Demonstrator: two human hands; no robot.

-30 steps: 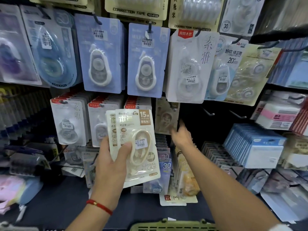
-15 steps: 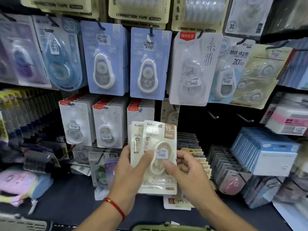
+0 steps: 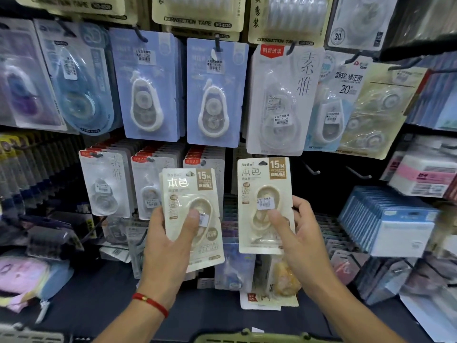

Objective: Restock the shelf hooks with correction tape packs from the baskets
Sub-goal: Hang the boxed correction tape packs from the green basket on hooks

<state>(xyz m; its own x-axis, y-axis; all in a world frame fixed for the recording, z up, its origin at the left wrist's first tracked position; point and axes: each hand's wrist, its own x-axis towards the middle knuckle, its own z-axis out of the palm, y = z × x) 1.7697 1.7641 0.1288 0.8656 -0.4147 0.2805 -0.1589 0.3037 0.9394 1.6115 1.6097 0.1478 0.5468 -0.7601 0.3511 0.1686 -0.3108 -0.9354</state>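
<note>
Fingers of the left hand [image 3: 170, 246] wrap behind a cream correction tape pack [image 3: 191, 214], thumb pressed on its blister front; possibly more packs sit stacked behind it. Right hand [image 3: 299, 233] pinches a second cream pack [image 3: 264, 204] likewise, held upright just beside an empty shelf hook [image 3: 312, 169], below the blue packs [image 3: 215, 92].

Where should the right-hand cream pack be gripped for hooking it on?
Low on the cream pack, from the right edge: thumb on the blister front, fingers behind the card, much as the right hand grips it now. The pack is upright and faces out, and its hang hole sits at the top centre, so a low side grip probably leaves that hole free for a hook.
</note>
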